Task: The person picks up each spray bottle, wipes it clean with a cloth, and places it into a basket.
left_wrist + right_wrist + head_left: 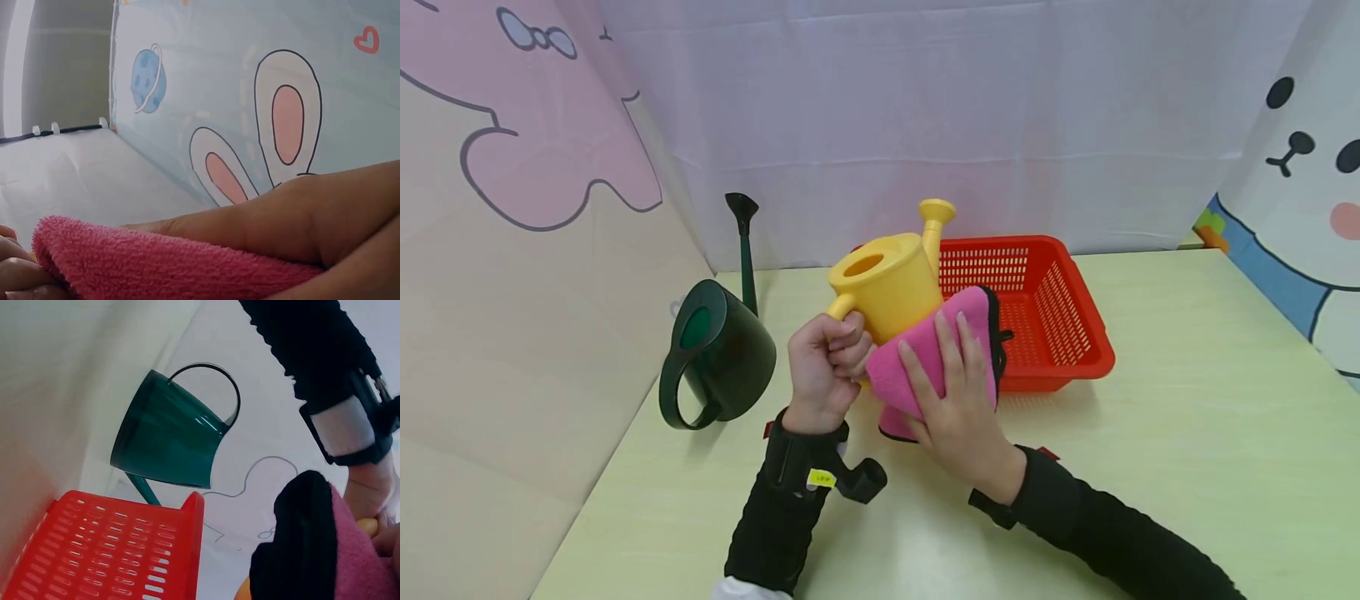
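My left hand (829,367) grips the handle of a yellow watering can (891,279), which is held up at a tilt, its spout pointing away. With fingers spread and fairly straight, my right hand (958,408) presses a pink cloth (898,379) with black edging against the can's lower side. In the left wrist view the fluffy cloth (156,262) lies along the right hand (262,225). From the right wrist the cloth's black border (297,537) hides most of the yellow can.
A dark green watering can (730,358) stands at the left of the table (1187,467). Behind the yellow can, a red plastic basket (1060,317) sits near the back curtain (1000,108). Printed curtains hang on both sides.
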{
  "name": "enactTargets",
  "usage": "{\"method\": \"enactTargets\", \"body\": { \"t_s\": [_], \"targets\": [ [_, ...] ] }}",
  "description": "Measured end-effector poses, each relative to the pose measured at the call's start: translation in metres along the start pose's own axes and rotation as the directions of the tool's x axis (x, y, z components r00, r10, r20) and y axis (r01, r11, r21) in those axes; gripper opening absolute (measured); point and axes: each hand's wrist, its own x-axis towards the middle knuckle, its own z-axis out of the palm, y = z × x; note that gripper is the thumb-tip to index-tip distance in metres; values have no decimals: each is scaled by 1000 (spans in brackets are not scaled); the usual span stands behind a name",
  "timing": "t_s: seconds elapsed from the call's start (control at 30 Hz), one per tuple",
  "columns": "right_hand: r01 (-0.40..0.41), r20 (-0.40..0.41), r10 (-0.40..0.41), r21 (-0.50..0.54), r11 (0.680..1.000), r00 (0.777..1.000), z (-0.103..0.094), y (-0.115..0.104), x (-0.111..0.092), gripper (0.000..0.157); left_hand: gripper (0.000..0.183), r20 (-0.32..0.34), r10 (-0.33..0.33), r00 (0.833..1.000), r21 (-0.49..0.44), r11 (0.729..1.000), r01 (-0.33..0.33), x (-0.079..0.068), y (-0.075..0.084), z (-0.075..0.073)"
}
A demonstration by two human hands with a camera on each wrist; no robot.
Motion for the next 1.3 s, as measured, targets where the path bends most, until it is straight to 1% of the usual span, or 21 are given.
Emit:
{"method": "enactTargets", "body": {
  "t_s": [0.07, 0.17, 0.23, 0.3, 0.37, 0.4, 0.5, 0.57, 0.6, 0.63, 0.67, 0.7, 0.73, 0.77, 0.87, 0.93, 0.97, 1.03, 1.13, 1.2, 1.3],
  "targets": [
    [-3, -3, 3, 32, 999, 1000, 0, 3, 2, 61, 32, 1, -7, 1000, 12, 1000, 7, 1, 0, -1],
    [-26, -1, 26, 115, 993, 1000, -4, 10, 6, 60, 32, 32, -15, 999, 21, 1000, 14, 1, 1, -2],
    [-71, 25, 67, 198, 978, 997, -8, 14, 9, 60, 32, 62, -19, 998, 18, 1000, 17, 2, 0, -3],
    [-149, 79, 131, 295, 944, 988, -13, 19, 12, 60, 31, 90, -24, 996, 10, 1000, 23, 2, -1, -2],
    [-247, 143, 206, 400, 883, 968, -18, 24, 15, 62, 31, 109, -36, 993, 1, 999, 36, 2, -2, -1],
    [-303, 179, 247, 456, 837, 952, -21, 26, 17, 62, 31, 120, -43, 992, -3, 999, 44, 2, -3, -1],
    [-441, 268, 351, 610, 659, 897, -26, 32, 24, 61, 29, 147, -68, 987, -4, 998, 69, 2, -5, 2],
    [-492, 306, 398, 669, 557, 865, -28, 35, 26, 58, 28, 159, -81, 984, -1, 997, 82, 2, -7, 3],
    [-507, 319, 410, 688, 520, 854, -28, 35, 27, 56, 28, 160, -87, 983, 2, 996, 88, 2, -8, 3],
    [-514, 328, 416, 696, 501, 848, -28, 35, 27, 55, 29, 156, -91, 984, 6, 996, 92, 2, -8, 3],
    [-512, 324, 414, 693, 507, 850, -27, 36, 26, 55, 29, 152, -95, 984, 8, 995, 95, 2, -9, 3],
    [-500, 313, 406, 684, 531, 859, -26, 35, 26, 56, 29, 147, -97, 984, 9, 995, 97, 2, -9, 3],
    [-485, 296, 395, 663, 571, 870, -25, 34, 25, 58, 29, 141, -99, 985, 10, 995, 99, 2, -9, 3],
    [-460, 272, 377, 632, 623, 885, -25, 33, 24, 59, 30, 137, -100, 985, 11, 995, 100, 3, -10, 3],
    [-333, 162, 291, 480, 812, 943, -21, 30, 19, 59, 30, 137, -96, 986, 10, 995, 96, 4, -10, 3],
    [-240, 87, 223, 349, 906, 971, -19, 26, 16, 59, 30, 146, -91, 985, 12, 996, 90, 4, -11, 3],
    [-194, 53, 187, 292, 936, 981, -17, 23, 14, 59, 30, 149, -89, 985, 14, 996, 88, 4, -11, 3],
    [-123, 1, 125, 184, 975, 992, -14, 17, 12, 58, 30, 140, -97, 985, 23, 995, 94, 4, -12, 3],
    [-70, -32, 72, 73, 995, 997, -10, 9, 9, 59, 31, 114, -113, 987, 29, 994, 110, 4, -13, 4],
    [-59, -32, 61, 45, 997, 998, -9, 7, 7, 60, 31, 98, -121, 988, 29, 992, 119, 4, -13, 4],
    [-64, -21, 66, 85, 994, 998, -10, 9, 8, 60, 30, 112, -113, 987, 31, 993, 110, 4, -14, 4]
  ]
}}
